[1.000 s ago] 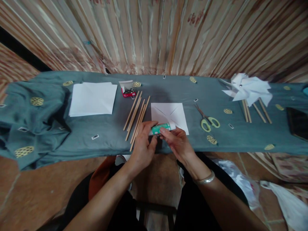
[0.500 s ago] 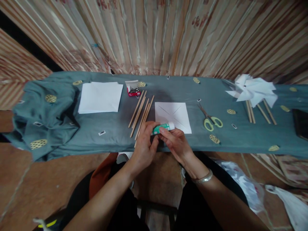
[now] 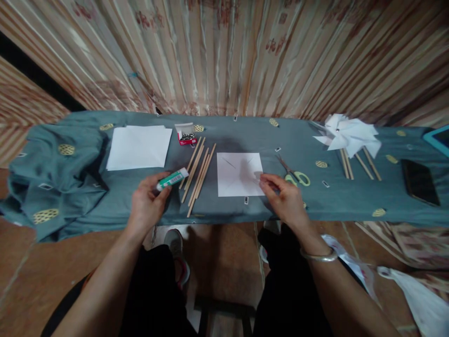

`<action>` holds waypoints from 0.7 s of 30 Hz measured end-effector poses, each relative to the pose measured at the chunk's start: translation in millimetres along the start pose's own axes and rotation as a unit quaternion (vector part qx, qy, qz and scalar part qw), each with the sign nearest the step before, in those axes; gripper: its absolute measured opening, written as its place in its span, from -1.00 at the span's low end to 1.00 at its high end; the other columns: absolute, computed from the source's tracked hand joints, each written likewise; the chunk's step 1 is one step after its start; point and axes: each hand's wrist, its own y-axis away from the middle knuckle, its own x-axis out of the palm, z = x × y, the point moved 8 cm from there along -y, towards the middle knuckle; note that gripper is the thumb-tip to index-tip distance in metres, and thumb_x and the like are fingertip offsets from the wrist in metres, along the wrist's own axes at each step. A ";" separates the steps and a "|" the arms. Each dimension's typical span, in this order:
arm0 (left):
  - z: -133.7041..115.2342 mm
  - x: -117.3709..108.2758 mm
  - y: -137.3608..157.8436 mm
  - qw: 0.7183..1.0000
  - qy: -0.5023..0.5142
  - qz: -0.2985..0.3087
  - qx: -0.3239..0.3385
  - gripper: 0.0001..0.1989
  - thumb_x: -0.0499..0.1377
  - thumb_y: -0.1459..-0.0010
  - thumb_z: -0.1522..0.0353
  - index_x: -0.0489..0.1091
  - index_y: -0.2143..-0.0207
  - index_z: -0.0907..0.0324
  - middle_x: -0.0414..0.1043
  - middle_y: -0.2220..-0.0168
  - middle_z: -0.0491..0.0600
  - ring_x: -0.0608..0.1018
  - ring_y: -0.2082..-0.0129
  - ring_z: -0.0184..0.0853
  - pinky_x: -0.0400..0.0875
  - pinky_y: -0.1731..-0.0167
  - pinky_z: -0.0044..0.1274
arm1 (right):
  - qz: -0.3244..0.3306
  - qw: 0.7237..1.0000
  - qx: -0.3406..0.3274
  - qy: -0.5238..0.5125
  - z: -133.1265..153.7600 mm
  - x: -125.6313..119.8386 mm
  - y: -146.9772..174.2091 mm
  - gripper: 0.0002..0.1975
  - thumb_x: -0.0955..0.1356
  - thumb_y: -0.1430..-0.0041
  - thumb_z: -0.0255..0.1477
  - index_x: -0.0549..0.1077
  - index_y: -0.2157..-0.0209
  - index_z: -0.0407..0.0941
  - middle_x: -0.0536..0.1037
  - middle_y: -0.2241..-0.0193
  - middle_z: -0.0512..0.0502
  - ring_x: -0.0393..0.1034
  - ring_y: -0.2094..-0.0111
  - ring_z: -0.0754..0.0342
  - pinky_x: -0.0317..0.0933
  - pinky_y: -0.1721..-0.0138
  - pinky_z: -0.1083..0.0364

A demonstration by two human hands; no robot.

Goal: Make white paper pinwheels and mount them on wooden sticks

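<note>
My left hand [image 3: 149, 201] grips a green and white glue stick [image 3: 171, 179] between thumb and fingers, just left of several thin wooden sticks [image 3: 198, 178]. My right hand [image 3: 286, 199] pinches the right edge of a white paper square [image 3: 236, 175], which lies on the cloth with cut lines running in from its corners. Close to the right hand's fingers are scissors [image 3: 296, 175] with light green handles, partly covered by that hand.
A stack of white paper [image 3: 138, 147] lies left. Behind the sticks stands a small red box of metal pins [image 3: 186, 135]. White paper pinwheels [image 3: 351, 133] on sticks, a black phone [image 3: 420, 181] and a blue-edged device [image 3: 440, 140] occupy the right. A blue-green cloth [image 3: 245, 213] covers the table.
My hands have moved apart. The left has carried the glue stick leftward past the wooden sticks, while the right has let go of it and taken the paper's right edge.
</note>
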 end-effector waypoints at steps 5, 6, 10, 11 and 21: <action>-0.4 -10.0 -4.3 0.993 -0.101 -0.010 0.059 -0.65 0.12 -0.15 0.29 0.45 0.03 0.17 0.52 0.09 0.09 0.48 0.04 -0.04 0.38 0.01 -0.20 | 0.053 0.977 -0.137 0.156 10.8 2.1 11.4 -0.65 0.28 -0.28 -0.34 0.49 -0.02 -0.15 0.57 0.01 -0.28 0.43 -0.03 -0.19 0.28 -0.10 -0.24; -9.5 -11.1 -2.9 0.989 -0.114 -0.023 0.087 -0.64 0.13 -0.16 0.29 0.42 -0.01 0.17 0.50 0.04 0.10 0.47 0.00 -0.03 0.37 -0.02 -0.18 | 0.058 0.973 -0.151 0.167 12.6 4.2 13.9 -0.65 0.28 -0.29 -0.34 0.48 -0.03 -0.17 0.55 -0.02 -0.30 0.42 -0.05 -0.19 0.28 -0.11 -0.24; -66.5 3.8 15.2 0.958 -0.134 -0.051 0.250 -0.60 0.20 -0.21 0.30 0.33 -0.08 0.21 0.39 -0.10 0.18 0.40 -0.09 -0.04 0.34 -0.07 -0.16 | 0.066 0.963 -0.172 0.196 15.3 9.4 20.2 -0.62 0.28 -0.31 -0.33 0.46 -0.05 -0.24 0.50 -0.08 -0.38 0.38 -0.09 -0.22 0.30 -0.10 -0.24; -81.1 13.8 22.0 0.947 -0.118 -0.037 0.295 -0.62 0.22 -0.20 0.31 0.34 -0.06 0.20 0.41 -0.08 0.16 0.42 -0.07 -0.07 0.36 -0.06 -0.18 | 0.067 0.962 -0.173 0.199 15.1 9.5 21.1 -0.62 0.28 -0.31 -0.33 0.46 -0.05 -0.25 0.49 -0.08 -0.39 0.38 -0.09 -0.23 0.30 -0.10 -0.24; -130.4 102.5 34.4 0.924 -0.056 0.116 0.361 -0.61 0.22 -0.20 0.39 0.34 -0.07 0.26 0.43 -0.10 0.16 0.38 -0.12 -0.06 0.38 -0.09 -0.14 | 0.056 0.965 -0.174 0.190 11.5 5.9 24.4 -0.64 0.30 -0.30 -0.35 0.43 -0.05 -0.24 0.52 -0.03 -0.37 0.40 -0.06 -0.23 0.32 -0.08 -0.25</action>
